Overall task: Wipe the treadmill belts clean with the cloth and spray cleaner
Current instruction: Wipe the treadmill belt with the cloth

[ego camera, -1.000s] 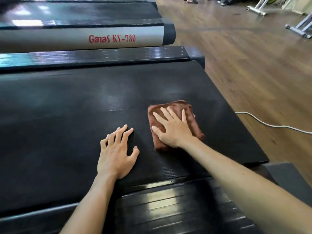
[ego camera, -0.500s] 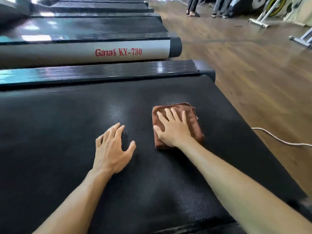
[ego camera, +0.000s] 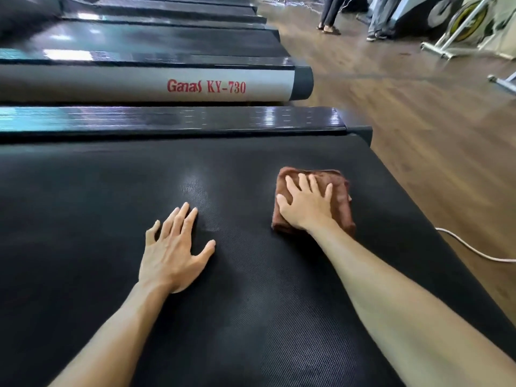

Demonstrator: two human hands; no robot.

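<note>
A folded brown cloth (ego camera: pixel 342 198) lies flat on the black textured treadmill belt (ego camera: pixel 97 219), toward its right side. My right hand (ego camera: pixel 305 203) presses down on the cloth with the fingers spread over its top. My left hand (ego camera: pixel 174 254) rests palm-down on the bare belt to the left of the cloth, fingers apart, holding nothing. A faint sheen shows on the belt between the two hands. No spray bottle is in view.
A glossy black side rail (ego camera: pixel 173 120) borders the belt's far edge; behind it is a grey treadmill frame (ego camera: pixel 111 85) marked in red, and more belts. The wooden floor (ego camera: pixel 432 121) is at right with a white cable (ego camera: pixel 474 251). Two people's legs (ego camera: pixel 331 12) and gym equipment (ego camera: pixel 458 29) stand far back.
My view has shifted forward over the belt, so the near rail has left the frame. The cloth under my right hand has slid slightly away and to the right; my left hand stays planted.
</note>
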